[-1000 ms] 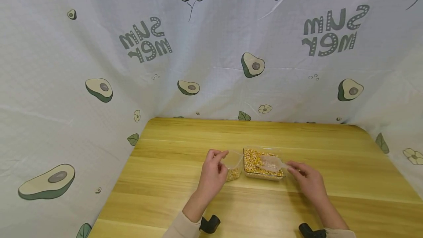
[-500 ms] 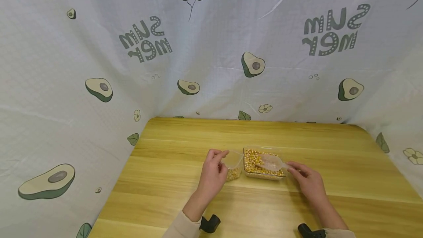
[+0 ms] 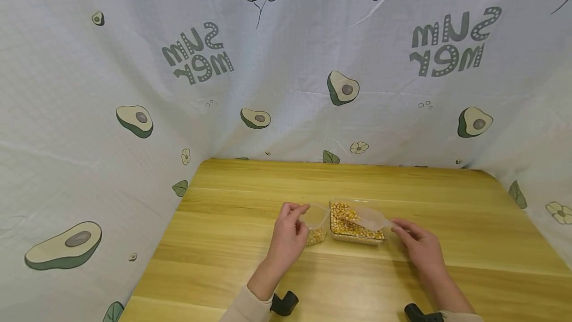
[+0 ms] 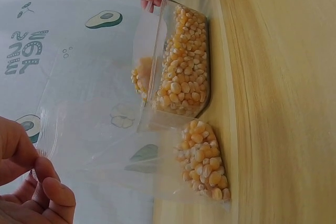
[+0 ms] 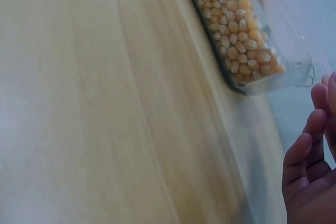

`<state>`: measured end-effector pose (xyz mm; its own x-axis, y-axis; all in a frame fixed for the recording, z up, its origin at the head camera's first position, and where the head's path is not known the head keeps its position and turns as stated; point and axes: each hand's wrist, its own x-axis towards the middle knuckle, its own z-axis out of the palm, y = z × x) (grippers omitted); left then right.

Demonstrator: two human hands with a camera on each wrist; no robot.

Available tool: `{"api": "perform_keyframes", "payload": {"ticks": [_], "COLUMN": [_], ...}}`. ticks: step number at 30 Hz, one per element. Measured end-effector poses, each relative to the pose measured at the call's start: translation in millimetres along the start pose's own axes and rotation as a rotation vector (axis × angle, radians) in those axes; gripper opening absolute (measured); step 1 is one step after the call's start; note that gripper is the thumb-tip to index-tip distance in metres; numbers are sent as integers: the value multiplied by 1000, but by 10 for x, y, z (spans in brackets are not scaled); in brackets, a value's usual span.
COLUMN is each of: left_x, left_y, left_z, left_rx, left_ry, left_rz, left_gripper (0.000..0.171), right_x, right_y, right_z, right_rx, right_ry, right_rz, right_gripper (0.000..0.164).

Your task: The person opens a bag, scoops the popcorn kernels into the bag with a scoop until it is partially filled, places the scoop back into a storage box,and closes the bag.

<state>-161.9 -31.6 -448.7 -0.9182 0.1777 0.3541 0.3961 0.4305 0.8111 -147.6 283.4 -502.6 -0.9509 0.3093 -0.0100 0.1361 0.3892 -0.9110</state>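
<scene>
My left hand (image 3: pixel 288 232) pinches the top edge of a clear plastic bag (image 4: pixel 115 150), holding its mouth open. Corn kernels (image 4: pixel 202 161) fill the bottom of the bag, which stands on the table. Right beside it is a clear rectangular container (image 3: pixel 357 238) full of corn kernels (image 4: pixel 184 61). My right hand (image 3: pixel 420 245) grips the handle of a translucent scoop (image 3: pixel 371 217) between thumb and fingers. The scoop lies tilted over the container, its tip toward the bag, with kernels at its front end. In the right wrist view the scoop is mostly hidden.
A wooden table (image 3: pixel 232 198) carries the bag and container. Behind and at the sides hangs a pale curtain (image 3: pixel 286 63) printed with avocados. Black devices (image 3: pixel 284 303) are strapped near both wrists.
The scoop has risen and tilted out of the kernels, now carrying some at its front. My right hand has shifted slightly right. The left hand and bag stay put.
</scene>
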Motion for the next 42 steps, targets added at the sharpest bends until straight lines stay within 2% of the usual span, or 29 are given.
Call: {"api": "perform_keyframes", "payload": {"ticks": [6,21,27,30,36,42], "left_x": [-6,-17,-20,-20,-16,-13], "left_y": [-3,-5,-7,-3,-6,-9], "left_z": [0,2,0,-6,-12,-14], "left_rx": [-2,-5,-8,-11,-4,-8], "left_ry": [1,6,8,6,7,9], "left_rz": [-7,-17,-19,-16,-12,-6], "left_gripper": [43,43,43,43,44,44], "right_x": [-4,-37,-75,-91,-114,-159], "right_y": [-36,-83,-126,-157,-241,-376], "right_z": [-42,-115,-134,-152,-193,-220], "right_rx": [20,21,-25,-52,-38,-49], "right_ry": [4,-23,-15,-12,-9,-23], "right_rz": [-14,-20,-18,-31,-61,-119], "right_gripper": [36,37,41,42,38,36]}}
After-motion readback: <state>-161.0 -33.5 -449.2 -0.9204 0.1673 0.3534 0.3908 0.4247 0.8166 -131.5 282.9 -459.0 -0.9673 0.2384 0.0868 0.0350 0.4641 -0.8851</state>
